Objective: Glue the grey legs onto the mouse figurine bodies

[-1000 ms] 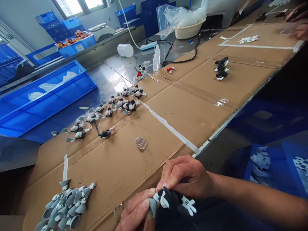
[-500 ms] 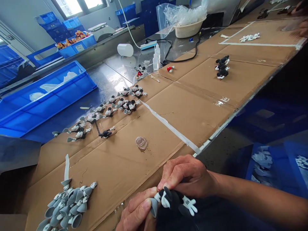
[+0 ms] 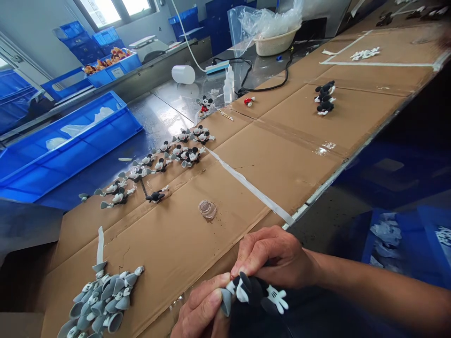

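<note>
The person's left hand (image 3: 200, 312) and right hand (image 3: 273, 258) are clamped together on a matt black-and-white Mickey Mouse figure (image 3: 252, 292), held over the near edge of the cardboard-covered bench (image 3: 282, 164). The left fingers (image 3: 207, 293) press around its tapered grey cone (image 3: 226, 302), while the right fingertips (image 3: 243, 265) pinch the black body from above, and a plump white glove (image 3: 277, 299) juts out to the right. To the left on the corrugated cardboard lies a heaped cluster of grey-coned figures (image 3: 100, 300), their hollow cones pointing outward. Further along, more figures (image 3: 158, 159) form a loose double row, with three black ones (image 3: 324, 99) lying apart across the bench. A strip of white tape (image 3: 250, 185) runs across the seams, and a small clear plastic ring (image 3: 207, 210) sits near it. Beyond the bench stand a translucent dropper bottle (image 3: 229, 84) on steel and a long blue plastic crate (image 3: 66, 150) holding crumpled film.
</note>
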Available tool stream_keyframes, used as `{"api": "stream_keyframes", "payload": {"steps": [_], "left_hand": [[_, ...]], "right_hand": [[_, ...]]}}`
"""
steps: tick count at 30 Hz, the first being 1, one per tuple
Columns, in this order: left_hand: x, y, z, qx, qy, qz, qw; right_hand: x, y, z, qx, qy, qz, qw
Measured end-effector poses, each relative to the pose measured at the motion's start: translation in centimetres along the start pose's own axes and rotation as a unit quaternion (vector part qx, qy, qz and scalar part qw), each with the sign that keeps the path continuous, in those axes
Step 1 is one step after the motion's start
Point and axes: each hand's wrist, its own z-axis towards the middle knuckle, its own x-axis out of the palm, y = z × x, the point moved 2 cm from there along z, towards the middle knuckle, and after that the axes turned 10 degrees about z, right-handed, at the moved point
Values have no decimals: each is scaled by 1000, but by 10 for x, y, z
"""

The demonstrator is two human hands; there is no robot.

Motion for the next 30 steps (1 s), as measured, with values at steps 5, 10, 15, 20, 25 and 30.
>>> {"api": "stream_keyframes", "payload": {"steps": [5, 10, 15, 20, 25, 30], "left_hand": [[1, -8, -2, 4, -23, 28, 999], [-7, -15, 1, 19, -29, 45, 998], [-10, -28, 0, 35, -54, 44, 997], [-15, -41, -4, 44, -67, 43, 996], [-24, -55, -9, 59, -86, 50, 993], [-49, -66, -12, 81, -88, 75, 990]], "right_hand": [[1, 2, 0, -20, 11, -20, 1000], [8, 8, 3, -41, 9, -31, 999], [18, 18, 4, -50, 2, -30, 998], [29, 28, 5, -60, 7, -23, 998], [42, 39, 6, -74, 32, -26, 996], [60, 40, 4, -80, 49, -19, 995]]}}
